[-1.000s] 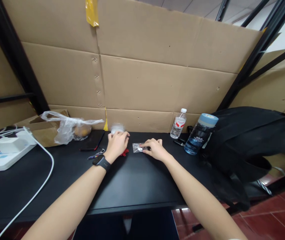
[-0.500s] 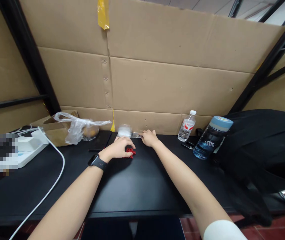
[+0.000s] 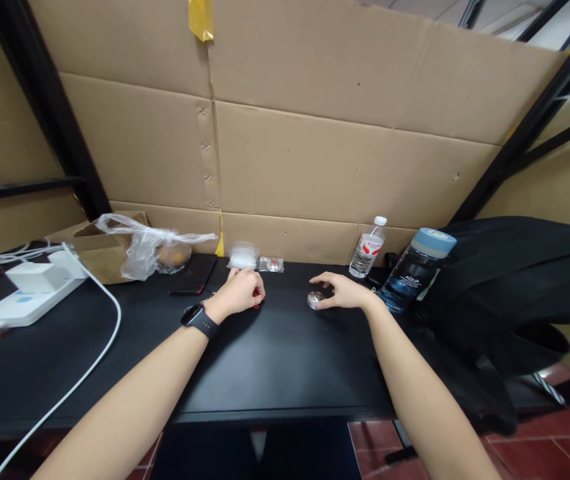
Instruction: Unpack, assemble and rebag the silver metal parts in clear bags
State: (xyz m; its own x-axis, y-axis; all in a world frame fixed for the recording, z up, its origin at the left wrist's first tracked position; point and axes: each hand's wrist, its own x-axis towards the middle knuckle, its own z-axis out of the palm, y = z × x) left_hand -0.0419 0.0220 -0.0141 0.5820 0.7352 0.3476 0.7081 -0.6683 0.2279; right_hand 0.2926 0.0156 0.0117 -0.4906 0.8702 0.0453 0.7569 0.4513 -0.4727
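While cardboard (image 3: 285, 160) rises behind the desk (image 3: 275, 373), a bag (image 3: 137, 252) near its left end holds something round and orange (image 3: 175, 255). To the right stand the blue-lidded flask (image 3: 417, 267) and a smaller bottle (image 3: 367, 248) of clear liquid. The left grip (image 3: 239, 291) curls over red cord (image 3: 258, 301); whether it's clenched I can't tell. The right grip (image 3: 345, 291) is loose, fingers parted, with a shiny disc (image 3: 314, 299) on the desk between them and the thumb. A tub (image 3: 243, 255) holds something white; beside it, a packet (image 3: 263, 265) holds a silvery piece (image 3: 273, 265).
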